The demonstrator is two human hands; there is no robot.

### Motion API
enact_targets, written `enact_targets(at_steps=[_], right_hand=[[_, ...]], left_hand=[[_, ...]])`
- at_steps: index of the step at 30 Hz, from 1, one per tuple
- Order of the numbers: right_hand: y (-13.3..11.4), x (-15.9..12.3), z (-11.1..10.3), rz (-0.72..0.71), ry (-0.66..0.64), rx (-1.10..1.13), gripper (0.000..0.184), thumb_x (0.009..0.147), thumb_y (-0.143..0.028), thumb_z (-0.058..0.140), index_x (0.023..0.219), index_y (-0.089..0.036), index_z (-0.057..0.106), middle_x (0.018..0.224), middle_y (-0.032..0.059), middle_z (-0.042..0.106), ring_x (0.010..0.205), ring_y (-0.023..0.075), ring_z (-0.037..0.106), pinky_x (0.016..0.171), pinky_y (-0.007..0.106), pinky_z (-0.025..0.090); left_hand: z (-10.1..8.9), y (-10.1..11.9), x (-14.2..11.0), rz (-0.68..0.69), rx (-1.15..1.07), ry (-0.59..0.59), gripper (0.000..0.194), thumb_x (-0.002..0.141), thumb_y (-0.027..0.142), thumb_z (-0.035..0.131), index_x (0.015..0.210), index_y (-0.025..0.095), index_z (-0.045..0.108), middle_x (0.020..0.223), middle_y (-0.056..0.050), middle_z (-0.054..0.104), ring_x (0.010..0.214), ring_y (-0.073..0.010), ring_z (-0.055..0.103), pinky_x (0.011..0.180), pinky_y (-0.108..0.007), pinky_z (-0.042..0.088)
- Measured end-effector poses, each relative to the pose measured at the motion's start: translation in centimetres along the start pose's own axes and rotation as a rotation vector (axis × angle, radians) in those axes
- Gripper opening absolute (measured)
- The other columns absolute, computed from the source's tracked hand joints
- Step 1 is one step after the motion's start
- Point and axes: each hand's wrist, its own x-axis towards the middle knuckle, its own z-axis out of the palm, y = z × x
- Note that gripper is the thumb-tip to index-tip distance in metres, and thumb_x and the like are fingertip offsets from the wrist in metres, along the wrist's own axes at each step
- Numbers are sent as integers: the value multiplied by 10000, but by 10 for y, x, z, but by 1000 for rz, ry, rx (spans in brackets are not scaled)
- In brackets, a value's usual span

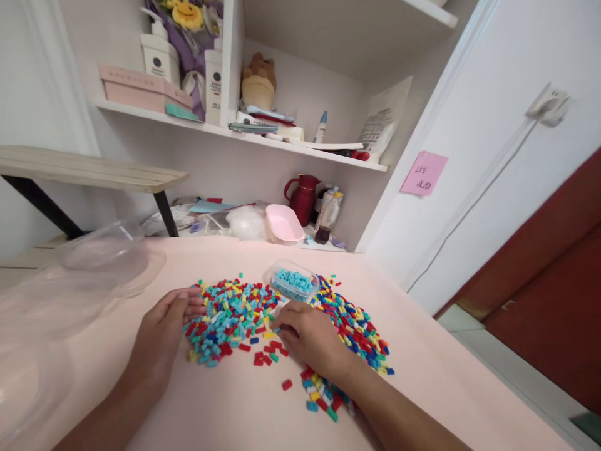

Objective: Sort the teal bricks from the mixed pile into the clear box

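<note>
A pile of small toy building bricks [235, 310], many of them light blue mixed with red, yellow and green, lies on the pink tabletop. My left hand [162, 329] rests against its left edge, fingers stretched out together and holding nothing. Between this heap and a second multicoloured brick pile [359, 326] is my right hand [312, 332], its fingers curled down at the right side of the first heap. Whatever its fingertips may grip is hidden. Just beyond it stands a clear plastic tub [295, 294] with light blue bricks inside.
Clear plastic containers [107, 250] are stacked at the left, beside a wooden stand [94, 168]. At the back are a pink bowl [284, 224], a red jug [304, 200] and a bottle [330, 216]. A shelf [300, 147] runs above them.
</note>
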Motion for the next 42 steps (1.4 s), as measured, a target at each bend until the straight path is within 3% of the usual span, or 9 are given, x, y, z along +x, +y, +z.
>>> enact_targets(at_steps=[7, 12, 17, 22, 25, 29, 34, 38, 42], right_hand=[[-3, 2, -2, 76, 97, 85, 192, 835, -180, 588, 883, -257, 757, 866, -3, 753, 795, 175, 683, 760, 261, 487], [5, 5, -9, 196, 326, 380, 269, 902, -275, 505, 1060, -215, 714, 656, -8, 675, 565, 163, 619, 605, 276, 488], [25, 9, -22, 285, 517, 555, 341, 885, -414, 553, 1090, -174, 683, 784, 37, 687, 640, 190, 648, 630, 315, 514], [40, 10, -25, 298, 543, 581, 436, 888, -433, 556, 1244, -188, 610, 1086, 91, 680, 691, 180, 670, 676, 337, 524], [37, 9, -25, 276, 558, 566, 389, 901, -410, 539, 1213, -195, 629, 1109, 95, 674, 720, 176, 662, 678, 330, 526], [21, 5, -24, 135, 500, 477, 261, 920, -335, 515, 1049, -205, 700, 996, 82, 680, 741, 182, 645, 670, 318, 522], [3, 2, -18, -77, 327, 339, 263, 919, -179, 498, 1008, -254, 734, 989, 61, 672, 903, 196, 641, 840, 352, 520], [-3, 0, -7, -152, 220, 213, 356, 919, -116, 454, 1134, -257, 700, 1185, 90, 618, 1093, 207, 597, 954, 368, 494], [-6, -3, 0, -249, 43, 38, 447, 895, -213, 575, 1341, -242, 574, 1439, 116, 485, 1318, 267, 449, 1096, 444, 379]], left_hand=[[-1, -1, 2, 4, 18, -7, 407, 662, 532, 621, 880, 192, 665, 757, -22, 696, 735, -192, 647, 782, -350, 525], [-1, -1, 2, 11, 21, -14, 396, 650, 521, 622, 865, 193, 669, 757, -25, 699, 731, -199, 655, 776, -354, 534], [1, -3, 3, 11, 20, -17, 395, 656, 530, 616, 847, 189, 670, 751, -27, 699, 727, -195, 657, 756, -338, 530], [0, -5, 5, 25, 17, -24, 401, 662, 545, 625, 842, 190, 674, 744, -29, 698, 730, -197, 659, 765, -340, 532], [-1, -5, 3, 23, 11, -24, 399, 655, 541, 627, 833, 186, 673, 734, -32, 695, 721, -201, 656, 755, -346, 531], [0, -2, 2, 24, 16, -17, 391, 655, 527, 618, 833, 184, 676, 740, -31, 689, 726, -195, 650, 763, -342, 525], [1, -3, 1, 22, 6, -24, 396, 663, 535, 624, 841, 185, 674, 751, -24, 684, 720, -192, 655, 764, -343, 526], [0, -5, 2, 29, 0, -27, 403, 674, 547, 635, 851, 188, 680, 756, -26, 687, 730, -197, 661, 760, -348, 530], [-1, -5, 2, 37, 0, -30, 380, 682, 526, 636, 839, 183, 686, 747, -28, 688, 724, -191, 655, 760, -343, 531]])
